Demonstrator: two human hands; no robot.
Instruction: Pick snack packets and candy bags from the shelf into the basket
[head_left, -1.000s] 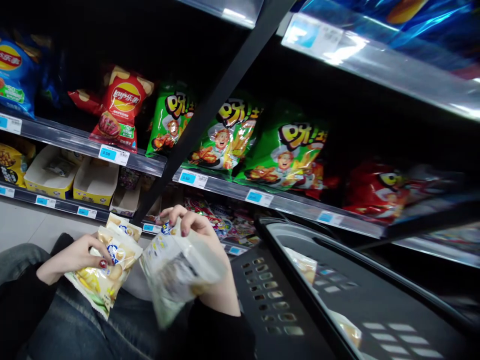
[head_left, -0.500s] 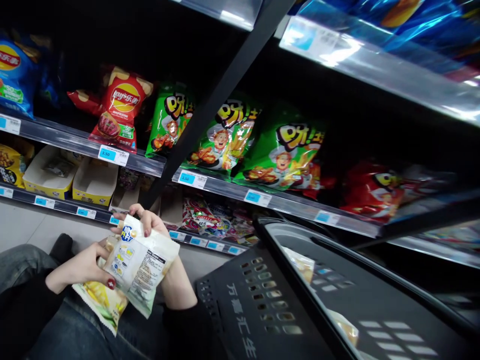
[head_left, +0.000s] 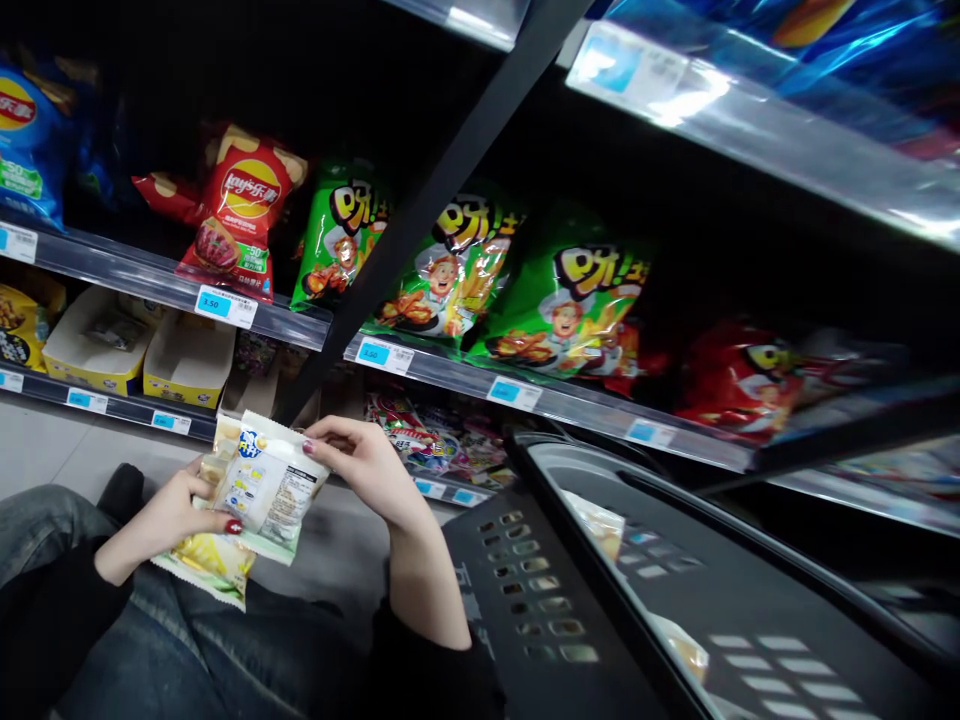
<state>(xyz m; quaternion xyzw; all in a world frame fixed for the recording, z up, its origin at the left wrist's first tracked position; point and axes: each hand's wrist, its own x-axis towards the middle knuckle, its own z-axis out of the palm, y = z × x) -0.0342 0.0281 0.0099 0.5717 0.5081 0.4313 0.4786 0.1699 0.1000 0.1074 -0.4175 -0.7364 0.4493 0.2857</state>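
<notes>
White and yellow snack packets (head_left: 255, 495) lie stacked together over blue jeans (head_left: 172, 650), seen from the head camera. The left hand (head_left: 169, 515) pinches their lower side, thumb on top. The right hand (head_left: 367, 465) nips the top packet's upper corner with its fingertips. They look light, soft, crinkly and maybe slippery. The bits inside could break, so the flat sealed edges seem best to hold. A dark basket (head_left: 675, 560) stands beside.

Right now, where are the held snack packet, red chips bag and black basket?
snack packet (head_left: 270, 488), head view, back label
red chips bag (head_left: 251, 190), head view, logo
black basket (head_left: 536, 590), head view, slotted wall
</notes>
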